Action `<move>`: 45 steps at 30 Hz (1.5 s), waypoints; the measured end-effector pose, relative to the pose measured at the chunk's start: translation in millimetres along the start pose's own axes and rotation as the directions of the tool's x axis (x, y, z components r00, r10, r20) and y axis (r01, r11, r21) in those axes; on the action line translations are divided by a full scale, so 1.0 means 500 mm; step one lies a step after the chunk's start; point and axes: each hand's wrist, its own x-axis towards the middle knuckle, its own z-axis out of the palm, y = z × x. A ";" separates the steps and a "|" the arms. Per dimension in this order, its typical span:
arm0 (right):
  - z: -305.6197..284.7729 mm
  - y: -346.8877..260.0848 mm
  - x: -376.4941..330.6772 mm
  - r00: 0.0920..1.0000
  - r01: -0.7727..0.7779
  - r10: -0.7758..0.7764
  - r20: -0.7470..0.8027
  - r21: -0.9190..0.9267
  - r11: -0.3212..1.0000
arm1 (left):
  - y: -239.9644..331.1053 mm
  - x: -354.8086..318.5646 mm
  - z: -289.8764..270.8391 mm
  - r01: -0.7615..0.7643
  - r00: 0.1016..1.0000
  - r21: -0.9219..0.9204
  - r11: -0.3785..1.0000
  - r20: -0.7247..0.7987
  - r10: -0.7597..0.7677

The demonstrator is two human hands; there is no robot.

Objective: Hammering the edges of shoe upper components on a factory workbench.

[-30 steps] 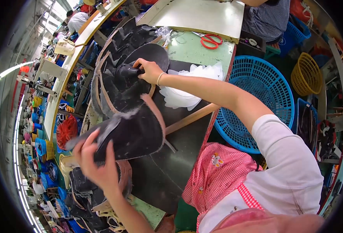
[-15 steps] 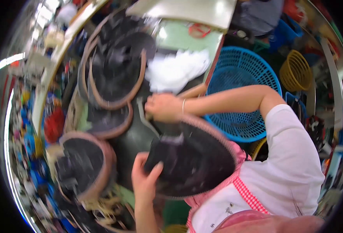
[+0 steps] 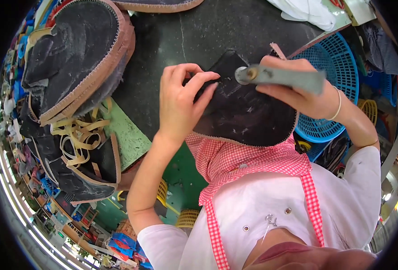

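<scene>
A black shoe upper [image 3: 248, 119], chalk-marked and zigzag-stitched along its rounded edge, lies at the near edge of the dark work surface, against my apron. My left hand [image 3: 181, 96] is at its left side, thumb and forefinger closing on a raised edge of the black material. My right hand [image 3: 293, 85] grips a hammer [image 3: 284, 76] with a long grey metal head. Its round face is over the upper, close to my left fingertips; I cannot tell whether it touches. The hammer's handle is mostly hidden by my hand.
Stacked black uppers with pinkish-tan borders [image 3: 79, 54] stand at the left. Below them are loose cream straps [image 3: 84, 139] and more black pieces [image 3: 81, 175]. A blue plastic basket [image 3: 338, 121] is at the right. White cloth-like pieces [image 3: 309, 13] lie at the far right.
The view has shifted down and nearer. My right hand has come from the table, beside the hammer, to above the upper with the hammer in it. My left hand has moved along the upper's edge.
</scene>
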 end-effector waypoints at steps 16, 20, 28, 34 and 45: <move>0.031 -0.024 0.039 0.937 -0.285 0.266 0.226 0.056 0.957 | -0.040 0.141 0.004 -0.252 0.963 0.019 0.968 0.102 0.248; 0.005 -0.022 0.029 0.936 -0.329 0.304 0.179 0.132 0.935 | -0.059 0.177 0.005 -0.228 0.942 -0.071 0.971 0.236 0.238; -0.010 -0.003 0.024 0.890 -0.416 0.394 0.230 0.052 0.908 | -0.063 0.209 0.005 -0.261 0.911 -0.142 0.955 0.292 0.292; -0.012 0.001 0.024 0.853 -0.471 0.431 0.295 0.076 0.879 | -0.073 0.221 0.002 -0.312 0.889 -0.123 0.942 0.312 0.335; -0.013 0.010 0.021 0.872 -0.465 0.408 0.271 0.195 0.864 | -0.074 0.232 0.003 -0.349 0.885 -0.101 0.932 0.293 0.363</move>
